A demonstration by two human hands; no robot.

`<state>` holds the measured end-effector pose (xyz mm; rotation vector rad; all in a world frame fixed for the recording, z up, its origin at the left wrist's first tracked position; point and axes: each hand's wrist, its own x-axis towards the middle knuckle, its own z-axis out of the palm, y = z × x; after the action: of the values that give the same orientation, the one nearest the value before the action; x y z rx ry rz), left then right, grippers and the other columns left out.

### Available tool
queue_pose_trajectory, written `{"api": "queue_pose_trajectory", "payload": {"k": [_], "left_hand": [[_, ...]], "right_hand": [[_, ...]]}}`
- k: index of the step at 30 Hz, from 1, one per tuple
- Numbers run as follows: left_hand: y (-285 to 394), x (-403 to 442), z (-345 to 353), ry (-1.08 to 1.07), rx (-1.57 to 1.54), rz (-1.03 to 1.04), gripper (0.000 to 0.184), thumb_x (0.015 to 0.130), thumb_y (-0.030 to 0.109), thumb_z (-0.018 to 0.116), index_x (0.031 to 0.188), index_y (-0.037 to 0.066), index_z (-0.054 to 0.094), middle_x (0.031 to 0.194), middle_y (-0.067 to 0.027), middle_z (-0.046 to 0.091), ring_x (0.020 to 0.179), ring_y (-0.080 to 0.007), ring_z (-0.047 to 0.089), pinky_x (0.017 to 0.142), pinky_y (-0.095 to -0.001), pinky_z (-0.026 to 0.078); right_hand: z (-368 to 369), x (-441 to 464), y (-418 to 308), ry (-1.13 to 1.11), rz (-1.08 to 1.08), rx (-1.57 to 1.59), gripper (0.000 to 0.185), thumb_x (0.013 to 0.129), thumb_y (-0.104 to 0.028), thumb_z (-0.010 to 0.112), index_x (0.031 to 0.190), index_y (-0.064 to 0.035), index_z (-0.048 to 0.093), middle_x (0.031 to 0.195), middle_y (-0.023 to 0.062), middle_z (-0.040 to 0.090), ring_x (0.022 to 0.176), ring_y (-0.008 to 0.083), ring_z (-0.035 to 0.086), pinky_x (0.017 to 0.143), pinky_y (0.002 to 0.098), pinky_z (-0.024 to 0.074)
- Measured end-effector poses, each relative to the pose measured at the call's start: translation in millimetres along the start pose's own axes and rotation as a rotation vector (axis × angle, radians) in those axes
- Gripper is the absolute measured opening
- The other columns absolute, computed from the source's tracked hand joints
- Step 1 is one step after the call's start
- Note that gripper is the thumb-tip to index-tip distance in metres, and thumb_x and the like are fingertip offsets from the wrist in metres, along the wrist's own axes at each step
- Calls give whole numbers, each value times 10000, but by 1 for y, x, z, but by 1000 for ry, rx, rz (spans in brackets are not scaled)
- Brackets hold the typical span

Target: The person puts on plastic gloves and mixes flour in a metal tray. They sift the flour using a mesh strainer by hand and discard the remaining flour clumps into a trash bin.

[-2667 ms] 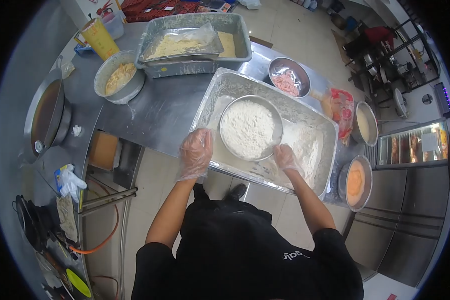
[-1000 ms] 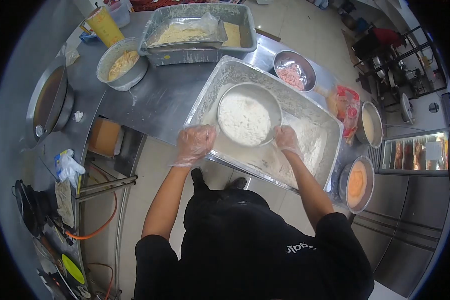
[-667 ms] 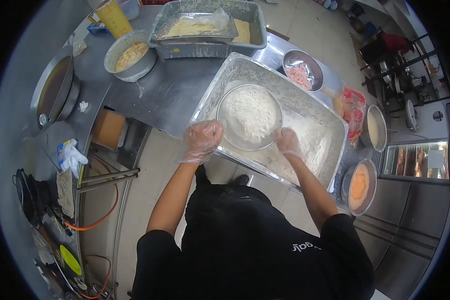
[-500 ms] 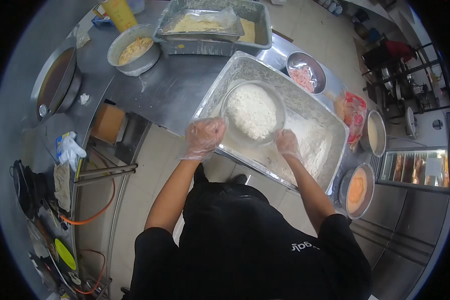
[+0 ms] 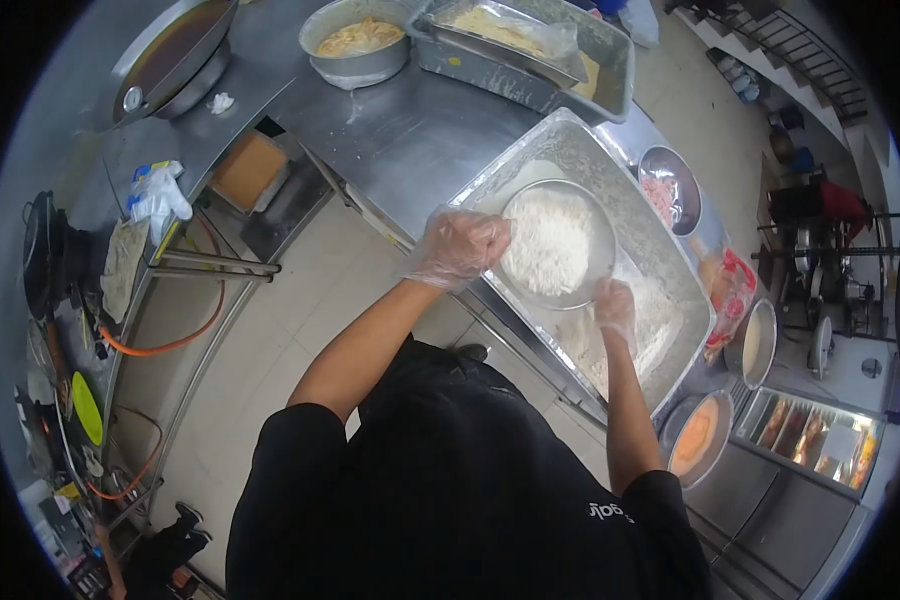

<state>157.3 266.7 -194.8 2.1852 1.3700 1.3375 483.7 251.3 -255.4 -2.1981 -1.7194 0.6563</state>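
A round metal sieve (image 5: 598,250) with a pile of white flour (image 5: 548,245) in it is held over a large deep metal tray (image 5: 660,300). My left hand (image 5: 462,245), in a clear plastic glove, is closed at the sieve's left rim. At the lower right rim, my right hand (image 5: 616,306), also gloved, grips with its fingers partly hidden. Loose flour (image 5: 655,325) lies in the tray beneath and to the right of the sieve.
Behind the tray stand a bowl of batter-like food (image 5: 355,75) and a grey tub (image 5: 610,85). On the right are a bowl of pink pieces (image 5: 682,195) and a bowl of orange mixture (image 5: 705,440). Another person's legs (image 5: 175,545) show at lower left.
The view has turned, so the tray appears further right. The flour pile in the sieve looks smaller and flatter. Both hands keep their hold on the rim.
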Motion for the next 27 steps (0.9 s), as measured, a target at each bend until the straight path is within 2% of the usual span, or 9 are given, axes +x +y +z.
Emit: {"api": "queue_pose_trajectory", "payload": {"k": [4, 8, 9, 12, 13, 17, 23, 26, 27], "left_hand": [[-1, -2, -1, 0, 46, 10, 204, 758, 106, 624, 587, 100, 512, 522, -89, 504, 456, -269, 522, 434, -383, 413], [5, 3, -8, 16, 56, -10, 210, 765, 126, 625, 587, 105, 515, 526, -87, 513, 461, -268, 531, 432, -379, 418], [8, 1, -9, 7, 55, -23, 212, 767, 133, 624, 587, 106, 515, 527, -86, 515, 463, -268, 534, 433, -379, 420], [-3, -4, 1, -41, 104, -30, 196, 772, 175, 631, 618, 114, 527, 533, -82, 550, 481, -279, 569, 452, -392, 449], [-2, -4, 0, -23, 104, -30, 198, 773, 173, 631, 616, 114, 526, 531, -82, 549, 479, -278, 568, 450, -392, 449], [-1, -3, 0, -24, 90, -27, 212, 776, 169, 628, 602, 109, 523, 522, -82, 544, 466, -275, 560, 445, -391, 449], [-4, -3, 0, -2, 69, 24, 236, 771, 140, 623, 579, 100, 492, 508, -90, 494, 443, -267, 523, 430, -382, 419], [-2, 0, -4, -14, 60, 11, 231, 769, 147, 635, 581, 103, 507, 509, -90, 515, 447, -270, 536, 436, -382, 430], [0, -2, -4, -17, 57, -8, 226, 769, 156, 643, 585, 106, 521, 509, -89, 534, 450, -273, 548, 441, -384, 442]], "right_hand": [[5, -9, -11, 64, 22, -159, 389, 874, -307, 477, 808, 45, 630, 826, 278, 615, 819, 424, 592, 751, 455, 446], [-11, 0, -12, 79, 122, 45, 415, 881, -346, 489, 792, 36, 624, 839, 281, 609, 860, 430, 583, 765, 476, 437], [23, 17, 37, 192, -83, -236, 441, 883, -369, 493, 757, 36, 615, 817, 279, 604, 838, 427, 587, 726, 467, 439], [14, 22, 43, 87, -344, -403, 473, 881, -388, 495, 727, 45, 606, 775, 274, 605, 809, 429, 595, 715, 463, 440], [-5, 14, 9, 72, -15, -50, 468, 891, -364, 479, 698, 45, 598, 727, 260, 602, 776, 424, 598, 711, 466, 449], [12, 5, 8, 151, -94, -215, 420, 862, -318, 479, 718, 48, 625, 768, 259, 623, 783, 413, 604, 738, 462, 464], [16, 2, -8, 130, -50, -225, 411, 853, -311, 457, 789, 44, 653, 827, 273, 630, 847, 419, 607, 784, 465, 458], [-11, -4, -38, 77, 226, 82, 417, 859, -308, 437, 807, 44, 656, 862, 287, 622, 873, 425, 599, 793, 464, 457], [-8, -8, -35, 73, 143, -20, 422, 863, -311, 437, 804, 47, 653, 858, 287, 621, 868, 423, 598, 788, 464, 456]]}}
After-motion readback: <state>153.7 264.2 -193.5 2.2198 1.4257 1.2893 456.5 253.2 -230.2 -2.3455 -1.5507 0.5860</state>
